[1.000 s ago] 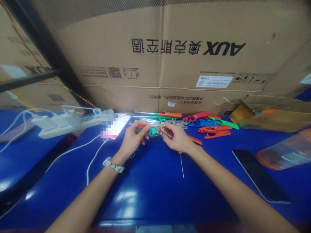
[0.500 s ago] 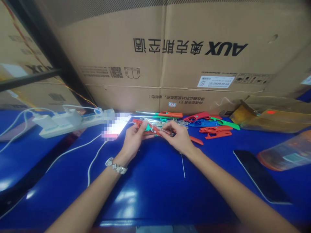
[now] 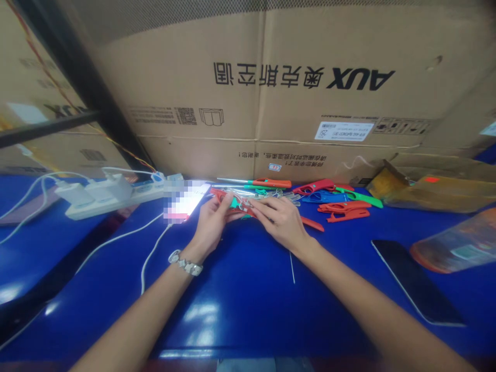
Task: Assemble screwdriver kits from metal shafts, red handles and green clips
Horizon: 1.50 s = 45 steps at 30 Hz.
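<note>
My left hand (image 3: 211, 219) is closed around one end of an opened red utility lighter (image 3: 221, 195), thumb on top. A green trigger piece (image 3: 234, 203) and thin pale wires show inside its casing. My right hand (image 3: 281, 214) bends over the other end, thumb and fingertips pinched together at the wires; its fingers cover whatever small part lies there. Beneath that hand a red lighter shell (image 3: 313, 225) sticks out to the right. On the table below it lies a thin metal rod (image 3: 292, 268).
Behind my hands lie an orange-and-green lighter (image 3: 271, 183) and metal parts. Red, blue (image 3: 327, 197) and green lighter shells lie to the right, near a phone (image 3: 416, 281) and a clear container (image 3: 457, 245). Left are a lit phone (image 3: 189, 201) and a power strip (image 3: 143, 195). Cardboard (image 3: 194, 150) stands behind.
My right hand has shifted its fingers inward over the lighter, covering the clear, dark-ended part that showed beside its fingertips. My left hand keeps its hold almost unmoved.
</note>
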{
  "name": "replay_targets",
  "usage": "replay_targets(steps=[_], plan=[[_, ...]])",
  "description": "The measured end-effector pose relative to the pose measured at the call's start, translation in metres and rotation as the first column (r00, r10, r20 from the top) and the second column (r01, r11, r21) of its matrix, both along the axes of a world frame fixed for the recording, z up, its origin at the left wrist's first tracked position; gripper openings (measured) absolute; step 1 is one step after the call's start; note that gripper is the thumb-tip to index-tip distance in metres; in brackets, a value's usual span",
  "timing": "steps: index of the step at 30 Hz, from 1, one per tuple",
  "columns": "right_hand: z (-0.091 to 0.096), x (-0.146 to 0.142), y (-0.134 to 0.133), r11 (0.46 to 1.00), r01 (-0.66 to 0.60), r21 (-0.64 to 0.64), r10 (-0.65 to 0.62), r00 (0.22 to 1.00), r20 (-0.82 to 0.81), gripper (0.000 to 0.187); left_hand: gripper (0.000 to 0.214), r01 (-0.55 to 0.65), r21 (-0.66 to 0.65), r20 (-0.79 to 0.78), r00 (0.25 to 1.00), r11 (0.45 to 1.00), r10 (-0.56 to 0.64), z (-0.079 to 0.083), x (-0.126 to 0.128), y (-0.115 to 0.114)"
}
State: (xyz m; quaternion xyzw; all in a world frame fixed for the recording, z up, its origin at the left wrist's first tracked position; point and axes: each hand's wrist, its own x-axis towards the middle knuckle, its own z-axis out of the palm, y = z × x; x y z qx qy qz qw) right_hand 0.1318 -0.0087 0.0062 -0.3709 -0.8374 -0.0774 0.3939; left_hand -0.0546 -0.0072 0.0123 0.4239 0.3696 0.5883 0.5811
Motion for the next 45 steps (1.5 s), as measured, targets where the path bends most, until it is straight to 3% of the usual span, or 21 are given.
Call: replay_targets(steps=[3, 6, 8, 12, 16, 19, 21, 23, 29, 34, 38, 42, 45], plan=[[-0.002, 0.000, 0.000, 0.991, -0.055, -0.121, 0.050, 0.998, -0.044, 0.034, 0.041, 0.017, 0.006, 0.013, 1.000, 1.000, -0.017, 0.002, 0.000, 0.000], [-0.004, -0.004, 0.000, 0.923, -0.210, -0.323, 0.103, 0.942, -0.319, 0.034, 0.041, 0.039, 0.024, 0.015, 0.999, 0.999, -0.039, 0.004, -0.001, 0.000], [-0.003, -0.007, 0.000, 0.805, -0.358, -0.472, 0.063, 0.844, -0.532, 0.031, 0.040, 0.048, 0.044, 0.006, 0.999, 0.998, -0.049, 0.003, -0.003, 0.001], [0.005, -0.009, 0.002, 0.477, -0.616, -0.627, -0.080, 0.680, -0.729, 0.026, 0.036, 0.046, 0.086, 0.004, 0.999, 0.995, -0.047, 0.002, -0.004, 0.003], [0.013, -0.004, 0.002, 0.244, -0.702, -0.669, -0.180, 0.645, -0.742, 0.033, 0.037, 0.067, 0.095, 0.006, 0.998, 0.993, -0.068, 0.004, -0.002, 0.002], [0.017, -0.001, 0.001, 0.100, -0.724, -0.683, -0.218, 0.654, -0.725, 0.036, 0.038, 0.100, 0.073, -0.011, 0.995, 0.992, -0.099, 0.006, -0.002, 0.001], [0.017, -0.001, 0.000, 0.037, -0.722, -0.691, -0.235, 0.666, -0.708, 0.037, 0.040, 0.126, 0.052, -0.023, 0.992, 0.991, -0.125, 0.007, -0.003, 0.001], [0.016, -0.002, 0.000, 0.031, -0.721, -0.692, -0.257, 0.663, -0.703, 0.039, 0.041, 0.136, 0.032, -0.023, 0.990, 0.990, -0.136, 0.006, -0.004, 0.001], [0.008, -0.010, 0.000, 0.132, -0.732, -0.669, -0.291, 0.616, -0.732, 0.039, 0.043, 0.115, -0.007, -0.032, 0.993, 0.993, -0.115, 0.003, -0.002, 0.002], [0.004, -0.013, 0.000, 0.163, -0.732, -0.662, -0.331, 0.591, -0.735, 0.041, 0.036, 0.123, -0.006, -0.012, 0.992, 0.992, -0.123, -0.001, 0.002, -0.001], [0.005, -0.014, -0.003, 0.206, -0.722, -0.660, -0.341, 0.580, -0.740, 0.042, 0.029, 0.117, 0.011, -0.081, 0.990, 0.993, -0.116, -0.010, 0.005, -0.003], [0.012, -0.010, -0.003, 0.268, -0.641, -0.719, -0.268, 0.668, -0.695, 0.039, 0.028, 0.131, -0.019, -0.132, 0.982, 0.991, -0.132, -0.012, 0.005, -0.003], [0.020, -0.005, 0.002, 0.327, -0.549, -0.769, -0.230, 0.743, -0.629, 0.035, 0.028, 0.227, -0.044, -0.130, 0.964, 0.973, -0.231, -0.005, 0.003, -0.004]])
